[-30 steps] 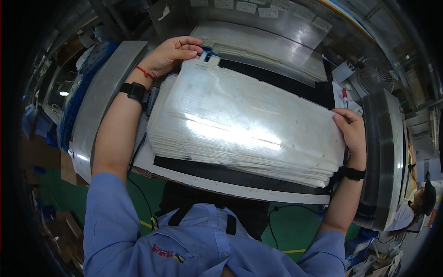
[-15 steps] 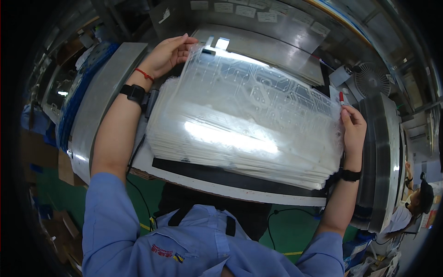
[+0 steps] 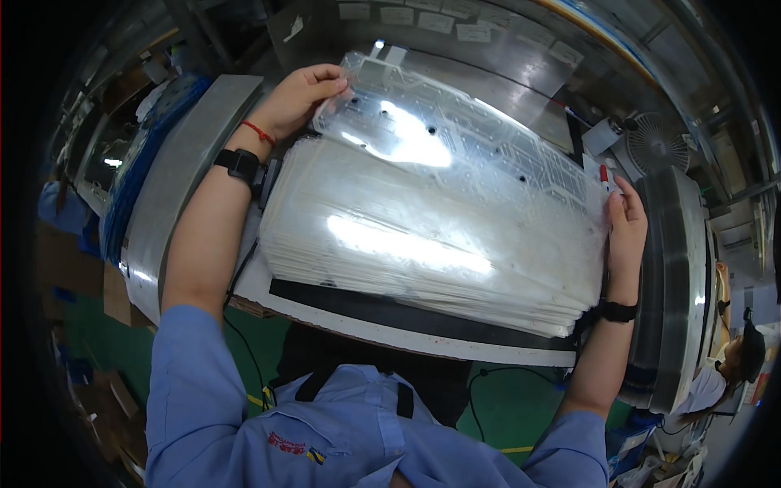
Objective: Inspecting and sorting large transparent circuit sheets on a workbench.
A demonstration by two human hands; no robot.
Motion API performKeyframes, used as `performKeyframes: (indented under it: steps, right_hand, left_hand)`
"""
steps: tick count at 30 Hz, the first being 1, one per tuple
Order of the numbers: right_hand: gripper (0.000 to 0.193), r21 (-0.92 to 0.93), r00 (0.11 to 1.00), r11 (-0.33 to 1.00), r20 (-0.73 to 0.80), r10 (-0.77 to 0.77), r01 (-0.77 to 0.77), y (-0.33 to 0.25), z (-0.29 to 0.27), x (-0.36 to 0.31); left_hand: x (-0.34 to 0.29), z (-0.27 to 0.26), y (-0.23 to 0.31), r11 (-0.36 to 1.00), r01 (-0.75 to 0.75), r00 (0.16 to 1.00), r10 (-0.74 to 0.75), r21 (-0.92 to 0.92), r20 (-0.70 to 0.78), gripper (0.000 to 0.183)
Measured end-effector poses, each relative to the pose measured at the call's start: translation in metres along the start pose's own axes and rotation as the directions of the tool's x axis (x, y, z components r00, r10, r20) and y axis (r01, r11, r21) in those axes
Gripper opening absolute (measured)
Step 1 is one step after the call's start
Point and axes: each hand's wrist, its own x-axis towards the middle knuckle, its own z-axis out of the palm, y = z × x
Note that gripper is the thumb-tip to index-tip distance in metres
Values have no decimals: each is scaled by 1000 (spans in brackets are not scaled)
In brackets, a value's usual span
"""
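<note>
A clear plastic film sheet with printed circuit lines [image 3: 476, 154] is raised and tilted over a thick stack of similar sheets [image 3: 390, 220]. My left hand [image 3: 305, 93] pinches its upper left corner. Curled at the sheet's right edge is my right hand [image 3: 626, 224], thumb and fingertips against the film; the exact contact is partly hidden. Two short connector tails [image 3: 395, 55] stick up from the far left edge of the sheet. A red-capped marker [image 3: 604, 173] shows just beyond my right fingers; whether they touch it I cannot tell.
Under the stack lies a black mat [image 3: 390, 313] on a white-edged table [image 3: 407, 345]. Metal plates [image 3: 191, 163] stand at the left, and more stacked grey sheets [image 3: 663, 285] at the right. A small fan [image 3: 655, 142] is at the back right. Another person [image 3: 732, 358] is at far right.
The film sheet's far left side has been lifted and tilted up off the stack. My left hand has closed on its corner; my right fingers have shifted slightly upward.
</note>
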Motion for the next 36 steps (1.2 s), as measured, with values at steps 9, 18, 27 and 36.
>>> performKeyframes:
  steps: [9, 18, 27, 36]
  right_hand:
    - [14, 67, 995, 994, 64, 80, -85, 7, -3, 1]
    - [16, 104, 996, 992, 64, 62, -69, 8, -10, 2]
    - [18, 296, 1000, 955, 19, 3, -9, 11, -15, 3]
    - [33, 168, 998, 985, 39, -47, 40, 5, -10, 2]
  left_hand:
    - [4, -2, -6, 999, 21, 986, -28, -47, -162, 21]
    - [2, -15, -3, 992, -54, 996, 44, -117, -80, 23]
    - [-4, 7, 6, 979, -117, 977, 83, -168, -194, 29]
    - [1, 6, 3, 991, 77, 992, -66, 108, -108, 18]
